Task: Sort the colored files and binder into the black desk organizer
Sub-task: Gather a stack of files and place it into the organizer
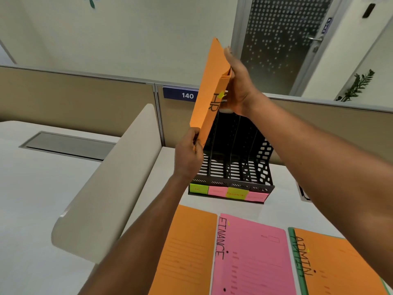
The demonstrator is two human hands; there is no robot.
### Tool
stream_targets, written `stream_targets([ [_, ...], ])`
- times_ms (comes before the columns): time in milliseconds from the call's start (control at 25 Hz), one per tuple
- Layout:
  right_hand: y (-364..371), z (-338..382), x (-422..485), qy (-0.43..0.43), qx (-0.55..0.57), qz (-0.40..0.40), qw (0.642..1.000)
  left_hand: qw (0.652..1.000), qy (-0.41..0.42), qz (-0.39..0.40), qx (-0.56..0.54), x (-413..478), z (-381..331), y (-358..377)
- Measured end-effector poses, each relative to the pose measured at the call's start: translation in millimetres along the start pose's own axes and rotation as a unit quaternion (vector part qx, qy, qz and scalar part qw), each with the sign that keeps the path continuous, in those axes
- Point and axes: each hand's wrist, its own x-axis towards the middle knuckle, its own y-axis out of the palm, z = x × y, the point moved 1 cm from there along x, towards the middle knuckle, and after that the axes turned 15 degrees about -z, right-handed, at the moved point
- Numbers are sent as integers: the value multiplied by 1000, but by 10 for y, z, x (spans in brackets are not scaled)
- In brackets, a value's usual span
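Note:
An orange file marked "HR" [209, 90] stands almost upright in the air over the left end of the black desk organizer [234, 169]. My left hand [188, 155] pinches its lower corner. My right hand [237, 84] lies against its right edge, fingers stretched up along it and thumb low by the spine. The organizer has several slots, with green, pink and yellow sticky labels [227, 192] along its front. On the desk in front lie an orange file [187, 250], a pink file marked "FINANCE" [253, 258] and an orange file marked "ADMIN" [340, 265] on a green one [296, 260].
A beige curved divider [110, 177] stands to the left of the organizer. Tan partition panels [74, 99] with a blue "140" sign [180, 95] rise behind it. A grey cable hatch [68, 145] sits in the neighbouring desk at left. A plant [357, 86] stands at back right.

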Motion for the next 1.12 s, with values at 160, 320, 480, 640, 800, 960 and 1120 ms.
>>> stream_targets([
  [160,-80,7,-80,-1,28,-10,1000,999,24,-35,-2,-183,-19,131],
  [320,-272,-51,-266,7,99,-48,994,997,68,-46,3,-460,-169,250],
  [480,-429,-132,-526,-1,121,-86,989,993,105,-20,46,-523,-328,379],
  [640,-643,-127,-676,-20,117,-106,987,988,144,-11,52,-571,-408,392],
  [800,-685,-109,-664,-34,106,-96,989,987,155,-10,50,-546,-407,358],
  [960,-555,-97,-548,-31,70,-54,996,996,92,9,12,-354,-276,292],
  [1120,-361,-152,-338,-28,11,-22,999,991,-82,69,-83,-51,49,215],
])
